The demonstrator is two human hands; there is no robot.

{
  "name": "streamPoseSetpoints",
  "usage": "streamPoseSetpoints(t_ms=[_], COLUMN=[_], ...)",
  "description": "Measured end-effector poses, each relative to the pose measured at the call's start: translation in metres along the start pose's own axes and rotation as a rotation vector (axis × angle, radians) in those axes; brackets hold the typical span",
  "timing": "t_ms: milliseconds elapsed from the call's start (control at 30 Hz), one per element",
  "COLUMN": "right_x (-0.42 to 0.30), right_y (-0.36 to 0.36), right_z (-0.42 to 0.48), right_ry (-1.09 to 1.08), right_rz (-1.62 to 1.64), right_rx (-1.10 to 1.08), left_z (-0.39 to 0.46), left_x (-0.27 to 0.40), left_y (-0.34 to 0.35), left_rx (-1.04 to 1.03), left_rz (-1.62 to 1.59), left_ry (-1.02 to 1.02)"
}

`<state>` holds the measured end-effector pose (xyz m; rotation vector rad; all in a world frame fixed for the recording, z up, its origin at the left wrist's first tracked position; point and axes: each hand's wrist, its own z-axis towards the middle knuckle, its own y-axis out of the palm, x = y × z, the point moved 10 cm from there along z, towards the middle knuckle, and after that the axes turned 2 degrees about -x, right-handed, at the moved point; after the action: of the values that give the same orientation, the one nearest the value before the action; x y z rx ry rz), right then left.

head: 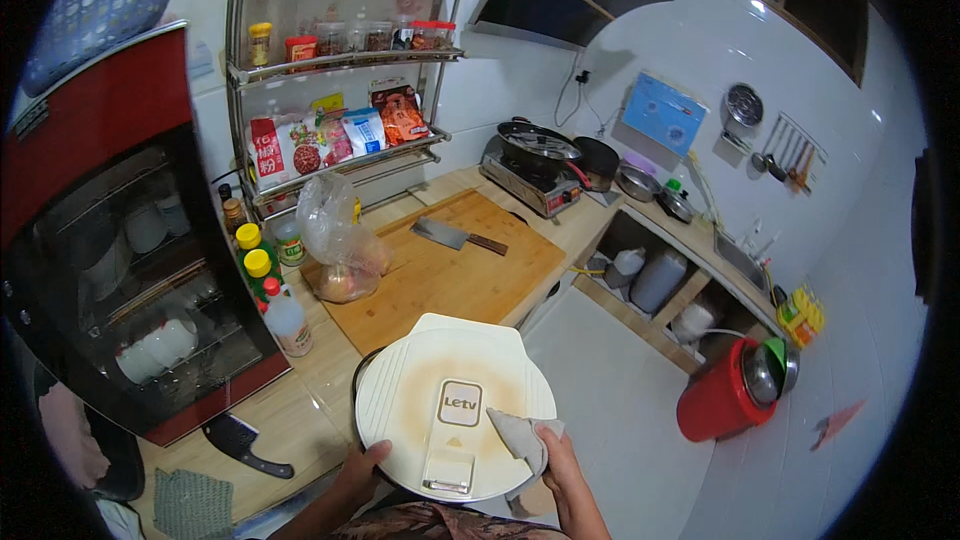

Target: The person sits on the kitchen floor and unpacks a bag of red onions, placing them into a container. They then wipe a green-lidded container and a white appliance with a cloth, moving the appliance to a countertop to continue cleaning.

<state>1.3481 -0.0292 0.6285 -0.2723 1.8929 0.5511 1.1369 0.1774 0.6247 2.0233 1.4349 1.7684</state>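
Right before me is a round cream-coloured electric griddle [397,390], its lid down and browned around the centre badge. My left hand [365,465] grips the left front rim, thumb on top. At the right front rim, my right hand [559,461] holds a folded grey cloth [521,439] against the griddle. Part of the cloth lies over the lid and part hangs below the rim. The fingers under the griddle are hidden. Behind it, a wooden cutting board [450,277] lies on the counter, bearing a cleaver [457,235] and a clear plastic bag [345,262] of round produce.
A black-handled knife [244,446] and a green knitted cloth [193,504] lie at the left. Bottles [287,319] stand beside a red dish cabinet [150,240]. A pan [538,141] sits on a portable gas stove [529,184]. On the right is a red bucket [720,397].
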Motion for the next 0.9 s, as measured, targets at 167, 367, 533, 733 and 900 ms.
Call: streamPoseSetpoints(t_ms=[167,367,533,733,900], right_x=[-0.019,-0.038,-0.025,-0.009,-0.021], right_y=[-0.004,0.021,0.028,0.035,0.052], right_z=[0.088,0.172,0.252,0.340,0.393], right_ry=[0.122,0.176,0.278,0.399,0.388], right_rz=[0.009,-0.009,-0.061,-0.092,-0.205], right_rx=[-0.103,-0.266,-0.410,-0.579,-0.610], left_z=[0.065,0.118,0.154,0.197,0.227], left_x=[-0.013,-0.020,-0.025,-0.041,-0.051], left_y=[0.014,0.019,0.029,0.043,0.067], left_rx=[0.115,0.226,0.343,0.493,0.578], left_rz=[-0.026,-0.149,-0.133,-0.116,-0.213], left_ry=[-0.080,-0.016,0.060,0.217,0.335])
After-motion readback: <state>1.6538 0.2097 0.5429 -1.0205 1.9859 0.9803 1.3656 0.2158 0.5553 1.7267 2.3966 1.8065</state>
